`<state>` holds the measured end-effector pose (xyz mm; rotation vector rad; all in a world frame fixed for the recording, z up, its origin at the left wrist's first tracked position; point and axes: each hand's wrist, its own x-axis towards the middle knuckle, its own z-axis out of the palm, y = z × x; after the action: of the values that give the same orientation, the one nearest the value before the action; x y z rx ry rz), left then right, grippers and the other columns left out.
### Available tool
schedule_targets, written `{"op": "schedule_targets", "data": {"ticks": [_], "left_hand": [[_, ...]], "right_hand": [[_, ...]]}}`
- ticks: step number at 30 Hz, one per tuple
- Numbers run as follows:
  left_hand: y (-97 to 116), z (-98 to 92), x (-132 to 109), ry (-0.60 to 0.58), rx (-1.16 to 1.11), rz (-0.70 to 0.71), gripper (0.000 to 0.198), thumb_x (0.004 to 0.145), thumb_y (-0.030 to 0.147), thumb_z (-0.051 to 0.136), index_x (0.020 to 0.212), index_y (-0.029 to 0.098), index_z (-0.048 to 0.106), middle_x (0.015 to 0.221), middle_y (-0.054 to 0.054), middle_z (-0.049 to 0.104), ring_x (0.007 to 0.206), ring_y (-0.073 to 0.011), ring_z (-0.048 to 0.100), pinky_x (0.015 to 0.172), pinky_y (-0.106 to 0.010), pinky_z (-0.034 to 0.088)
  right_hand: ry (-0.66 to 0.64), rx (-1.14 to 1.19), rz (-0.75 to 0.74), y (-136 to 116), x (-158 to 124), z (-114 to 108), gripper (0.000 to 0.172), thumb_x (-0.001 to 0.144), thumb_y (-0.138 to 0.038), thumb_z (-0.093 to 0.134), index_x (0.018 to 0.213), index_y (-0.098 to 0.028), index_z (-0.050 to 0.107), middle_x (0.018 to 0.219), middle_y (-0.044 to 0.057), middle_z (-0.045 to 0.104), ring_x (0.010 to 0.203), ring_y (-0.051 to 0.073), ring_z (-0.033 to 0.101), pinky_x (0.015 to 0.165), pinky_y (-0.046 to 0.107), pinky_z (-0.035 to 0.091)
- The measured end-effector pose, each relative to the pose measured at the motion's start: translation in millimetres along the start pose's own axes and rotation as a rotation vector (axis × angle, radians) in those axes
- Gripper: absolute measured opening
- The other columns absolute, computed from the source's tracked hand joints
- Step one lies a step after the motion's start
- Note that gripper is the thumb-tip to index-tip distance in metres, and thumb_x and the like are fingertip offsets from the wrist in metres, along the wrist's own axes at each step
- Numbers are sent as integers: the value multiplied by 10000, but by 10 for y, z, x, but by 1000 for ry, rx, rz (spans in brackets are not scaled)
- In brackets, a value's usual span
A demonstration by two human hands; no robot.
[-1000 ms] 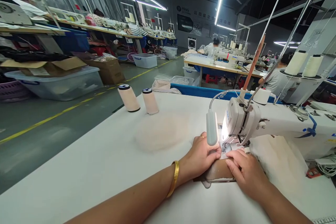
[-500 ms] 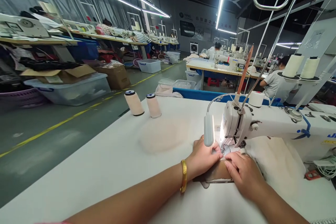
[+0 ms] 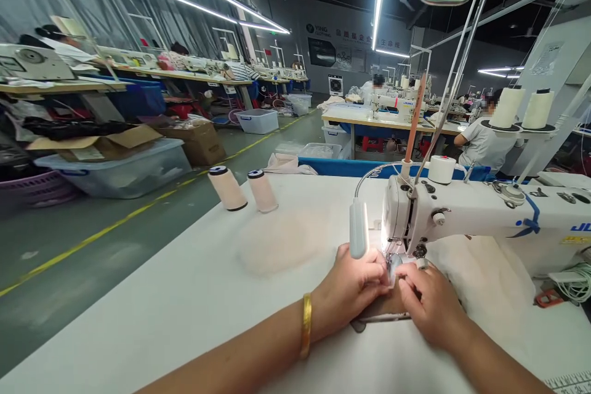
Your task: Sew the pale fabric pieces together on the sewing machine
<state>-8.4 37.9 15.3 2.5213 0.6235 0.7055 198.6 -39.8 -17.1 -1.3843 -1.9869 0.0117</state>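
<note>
A white sewing machine (image 3: 462, 206) stands on the right of the tabletop, its small lamp (image 3: 359, 228) lighting the needle area. Just left of the presser foot, my left hand (image 3: 353, 289), with a gold bangle at the wrist, is closed with its fingertips pinching a small edge of pale cloth (image 3: 392, 278). My right hand (image 3: 431, 301) is on the other side of the needle, fingers bent and thumb close to the forefinger; whatever they hold is hidden. Below the fingertips shows a brown plate (image 3: 385, 306). More pale cloth (image 3: 489, 277) lies under the machine arm.
Two pale thread cones (image 3: 228, 188) (image 3: 262, 191) stand at the table's far left edge. A blurred pale patch (image 3: 281, 243) is on the white table (image 3: 184, 295). Right of the machine lie a red tool (image 3: 548, 298) and coiled cord (image 3: 575, 280). A co-worker (image 3: 482, 138) sits beyond.
My left hand has shifted slightly down and its fingers have drawn together more tightly beside the presser foot. The right hand's fingers curl a little more. The whole view has moved slightly.
</note>
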Motion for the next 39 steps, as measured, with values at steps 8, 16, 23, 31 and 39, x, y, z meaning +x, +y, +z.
{"op": "schedule_targets", "data": {"ticks": [8, 16, 23, 31, 39], "left_hand": [[121, 22, -236, -31, 202, 145, 263, 851, -25, 483, 715, 190, 550, 770, 37, 670, 730, -144, 558, 847, -375, 326], [221, 26, -60, -61, 87, -304, 262, 810, 311, 713, 755, 203, 480, 790, 8, 617, 765, -208, 565, 828, -396, 365], [178, 70, -27, -24, -52, -326, 101, 844, 201, 508, 753, 212, 551, 782, 10, 642, 785, -203, 597, 847, -384, 404], [142, 48, -7, 22, -165, -354, 76, 819, 288, 512, 780, 231, 545, 679, 33, 606, 646, -180, 529, 620, -292, 410], [184, 84, 29, 111, -74, -298, 210, 872, 304, 506, 689, 220, 568, 694, 6, 636, 683, -189, 581, 668, -312, 448]], "right_hand": [[-67, -13, -92, -35, -61, 16, 363, 983, -106, 418, 1271, -221, 608, 933, 63, 687, 770, 229, 601, 719, 360, 479], [-262, 8, 77, -73, 33, -27, 310, 1016, -196, 464, 1277, -235, 628, 800, 22, 681, 745, 232, 621, 675, 321, 415], [-349, 13, 195, -134, 154, -87, 241, 976, -181, 480, 1108, -249, 669, 704, -9, 652, 738, 214, 628, 634, 273, 354], [-302, 105, 272, -149, 194, -103, 150, 1011, -269, 512, 931, -253, 637, 617, -60, 608, 595, 160, 587, 585, 239, 336], [-277, 107, 273, -134, 195, -70, 129, 969, -215, 535, 870, -247, 611, 634, -49, 660, 604, 165, 595, 576, 243, 327]]}}
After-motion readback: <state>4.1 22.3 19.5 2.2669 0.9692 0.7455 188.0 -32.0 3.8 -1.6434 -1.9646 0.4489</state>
